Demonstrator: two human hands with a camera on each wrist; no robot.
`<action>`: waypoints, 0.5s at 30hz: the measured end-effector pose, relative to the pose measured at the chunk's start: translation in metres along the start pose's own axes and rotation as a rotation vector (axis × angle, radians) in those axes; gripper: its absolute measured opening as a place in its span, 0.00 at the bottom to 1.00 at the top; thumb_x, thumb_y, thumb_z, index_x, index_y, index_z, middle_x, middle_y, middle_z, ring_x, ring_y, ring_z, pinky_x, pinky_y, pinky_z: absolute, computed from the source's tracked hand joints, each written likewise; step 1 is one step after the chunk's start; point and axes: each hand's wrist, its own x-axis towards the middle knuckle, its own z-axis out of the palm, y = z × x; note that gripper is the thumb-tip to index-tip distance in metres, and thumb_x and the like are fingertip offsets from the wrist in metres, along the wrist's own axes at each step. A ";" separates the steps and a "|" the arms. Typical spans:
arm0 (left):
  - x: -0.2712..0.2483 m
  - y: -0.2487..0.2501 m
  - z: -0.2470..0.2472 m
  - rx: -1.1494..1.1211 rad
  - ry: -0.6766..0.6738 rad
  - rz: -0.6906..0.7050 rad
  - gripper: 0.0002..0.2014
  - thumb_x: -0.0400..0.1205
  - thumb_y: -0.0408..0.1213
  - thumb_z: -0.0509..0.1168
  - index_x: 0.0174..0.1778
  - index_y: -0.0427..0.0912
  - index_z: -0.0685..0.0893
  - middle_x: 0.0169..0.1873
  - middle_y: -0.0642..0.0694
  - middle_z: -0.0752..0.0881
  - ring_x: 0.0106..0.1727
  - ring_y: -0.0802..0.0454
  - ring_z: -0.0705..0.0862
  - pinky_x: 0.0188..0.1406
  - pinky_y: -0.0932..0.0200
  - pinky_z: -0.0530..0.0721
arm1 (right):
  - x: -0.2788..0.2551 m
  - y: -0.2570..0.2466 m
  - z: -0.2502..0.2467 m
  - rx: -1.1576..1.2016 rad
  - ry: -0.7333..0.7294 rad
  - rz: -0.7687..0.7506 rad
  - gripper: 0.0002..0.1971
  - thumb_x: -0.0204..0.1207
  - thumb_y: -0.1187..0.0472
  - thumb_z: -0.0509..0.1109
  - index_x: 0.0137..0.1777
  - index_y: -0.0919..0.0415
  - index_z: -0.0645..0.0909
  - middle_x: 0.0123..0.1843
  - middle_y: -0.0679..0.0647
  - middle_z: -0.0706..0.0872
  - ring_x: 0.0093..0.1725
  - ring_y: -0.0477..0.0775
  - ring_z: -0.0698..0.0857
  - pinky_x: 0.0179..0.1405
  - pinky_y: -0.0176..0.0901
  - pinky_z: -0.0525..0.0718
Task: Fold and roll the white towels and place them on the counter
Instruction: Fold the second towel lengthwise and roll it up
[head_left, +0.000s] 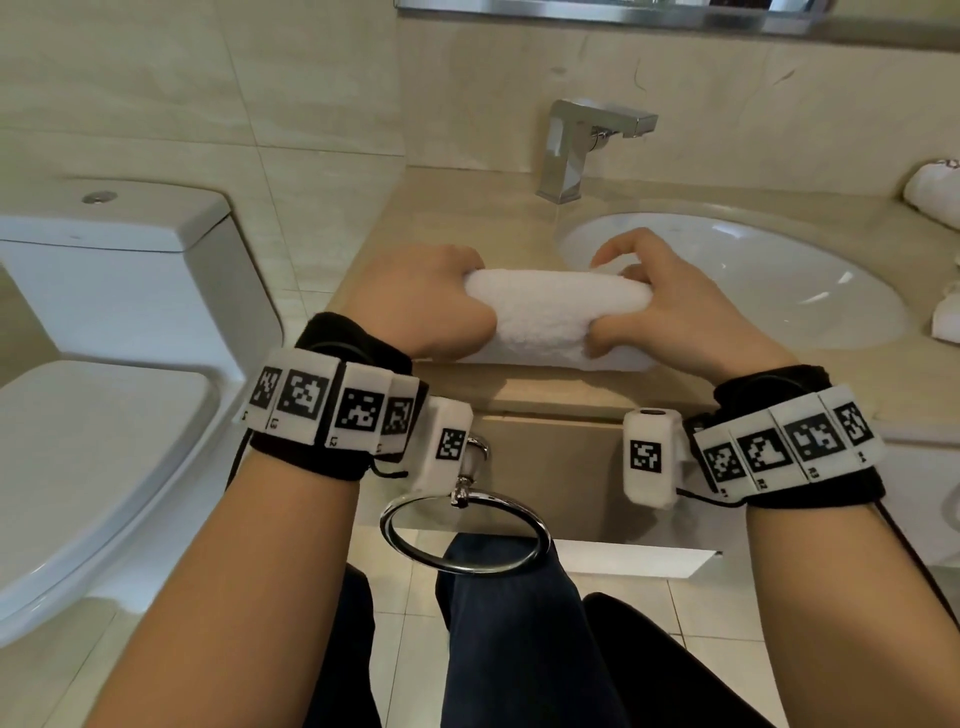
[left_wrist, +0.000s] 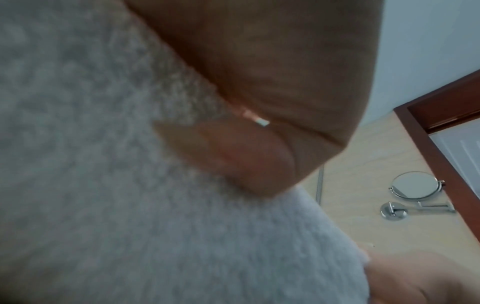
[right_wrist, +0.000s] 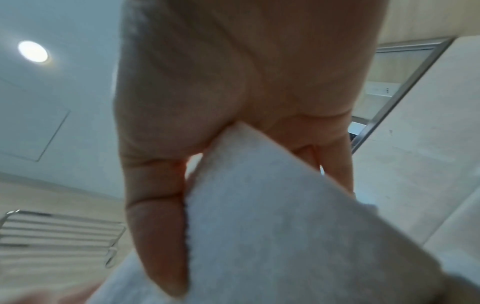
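Left hand (head_left: 421, 301) and right hand (head_left: 670, 312) around fluffy towel roll (head_left: 556, 306)

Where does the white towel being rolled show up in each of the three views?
Head: white towel at centre, on the counter's front edge, gripped at its ends by the left hand and right hand.
Left wrist: fills the left and lower picture.
Right wrist: lower right.
Shared landmark: the towel's fluffy pile under the fingers.
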 end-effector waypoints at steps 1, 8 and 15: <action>0.001 0.003 -0.004 -0.025 -0.038 -0.031 0.22 0.62 0.31 0.62 0.53 0.48 0.83 0.42 0.47 0.84 0.43 0.47 0.80 0.31 0.61 0.72 | 0.000 0.000 -0.001 0.057 0.006 0.012 0.32 0.52 0.55 0.80 0.57 0.42 0.71 0.51 0.49 0.83 0.49 0.53 0.80 0.45 0.48 0.78; 0.014 0.012 -0.021 -0.101 -0.168 -0.163 0.23 0.50 0.31 0.61 0.43 0.39 0.83 0.39 0.43 0.82 0.38 0.46 0.78 0.30 0.61 0.74 | -0.007 0.011 0.005 0.467 0.079 0.023 0.24 0.62 0.65 0.80 0.56 0.53 0.75 0.49 0.46 0.79 0.45 0.45 0.81 0.32 0.32 0.81; 0.027 0.006 -0.009 -0.024 0.009 -0.041 0.16 0.73 0.32 0.56 0.57 0.45 0.75 0.50 0.43 0.79 0.48 0.45 0.74 0.44 0.53 0.70 | 0.006 0.015 0.014 0.667 0.066 0.105 0.16 0.65 0.58 0.75 0.53 0.50 0.80 0.54 0.53 0.82 0.58 0.67 0.83 0.52 0.60 0.83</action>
